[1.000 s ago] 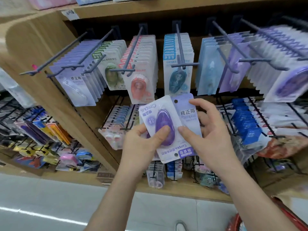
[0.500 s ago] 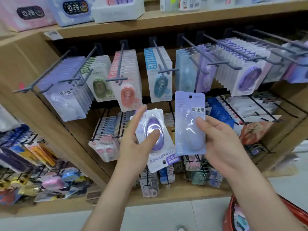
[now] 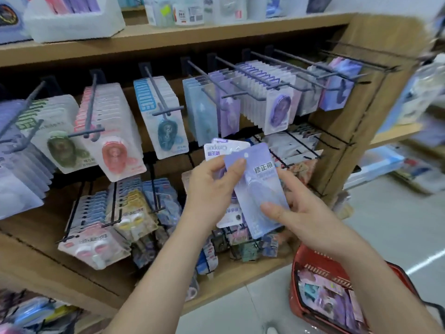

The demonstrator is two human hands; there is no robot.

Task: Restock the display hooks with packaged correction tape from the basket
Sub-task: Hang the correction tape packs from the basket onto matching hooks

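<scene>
In front of the shelf unit (image 3: 351,141), toward its right end and level w/ the lower hook row, you've got both hands up and two pkgs btwn them. Your L grip (image 3: 209,189) is closed on the white-carded pack (image 3: 216,150). The fingers wrap its left edge, and the thumb tip presses the top-left corner of the lavender pack (image 3: 258,189), just by the hang hole. The white-carded pack is upside down, brand lettering inverted at the top, and mostly hidden behind the other one. Your R grip (image 3: 310,215) pinches the lavender pack, thumb on its lower front, fingers behind its right edge. That pack is tilted, top leaning left, and overlaps the front of the white-carded pack; the two touch.

Neither pkg is on a hook. The display hooks (image 3: 243,75) of the upper row jut out above your hands, loaded front to back. From the left end there are green packs (image 3: 60,145), pink packs (image 3: 118,153) and blue packs (image 3: 166,131), then purple packs (image 3: 277,112) nearer the right end.

The red basket (image 3: 310,261) sits on the floor off the shelf unit's right front corner, under your R forearm. More packaged tape (image 3: 325,297) lies inside; can't tell how many.
</scene>
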